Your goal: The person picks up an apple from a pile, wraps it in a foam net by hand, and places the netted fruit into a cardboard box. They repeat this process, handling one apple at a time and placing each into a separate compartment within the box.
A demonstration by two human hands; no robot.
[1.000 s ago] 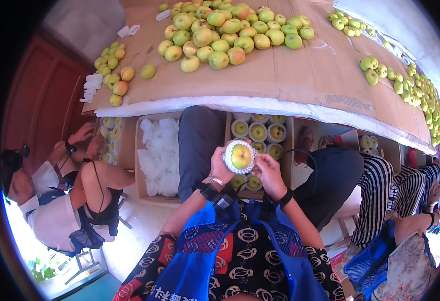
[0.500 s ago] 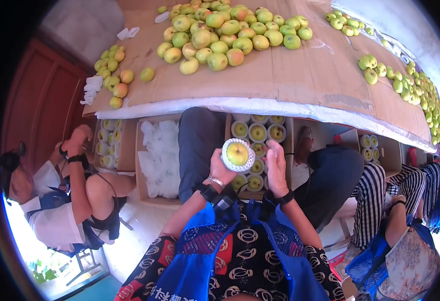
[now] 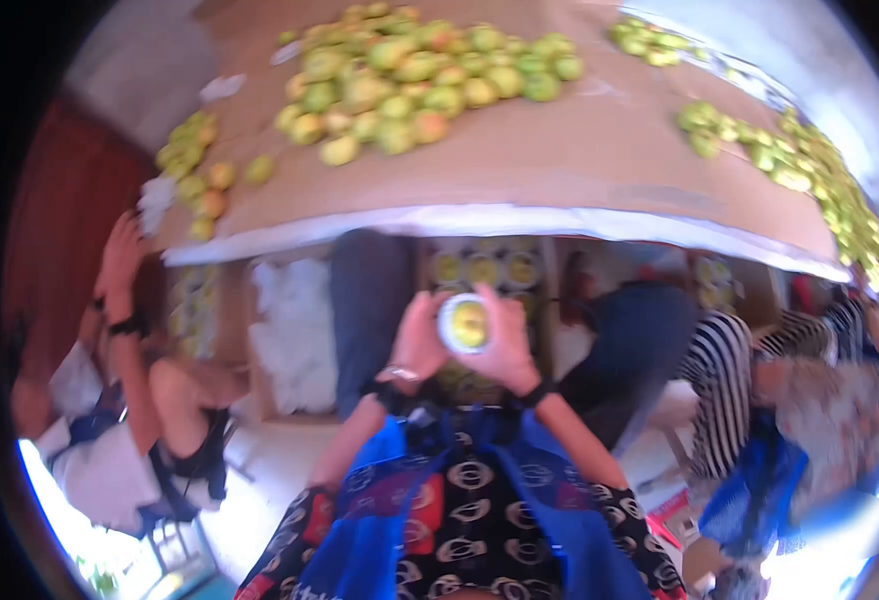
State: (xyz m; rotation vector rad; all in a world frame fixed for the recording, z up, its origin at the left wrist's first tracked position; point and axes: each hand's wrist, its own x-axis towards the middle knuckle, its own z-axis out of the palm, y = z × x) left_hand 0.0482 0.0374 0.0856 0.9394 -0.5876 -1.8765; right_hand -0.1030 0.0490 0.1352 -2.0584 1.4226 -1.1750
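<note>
A yellow-green apple (image 3: 470,323) in a white foam net (image 3: 447,325) sits between my two hands, in front of my lap. My left hand (image 3: 419,338) is closed round its left side. My right hand (image 3: 505,345) presses against its right side, with the fingers wrapped along it. Under and beyond my hands, between my knees, stands a box of netted apples (image 3: 483,268), partly hidden by the hands. The whole view is blurred by motion.
Loose apples (image 3: 399,85) are heaped on the cardboard-covered table (image 3: 539,180) ahead. At my left stands a box of white foam nets (image 3: 299,310). One person (image 3: 139,400) sits on the left; others in striped trousers (image 3: 721,385) sit on the right.
My right hand, which was apart from the apple with its fingers raised, has closed onto its right side. The whole view has shifted slightly, and the person on the left has raised their hands.
</note>
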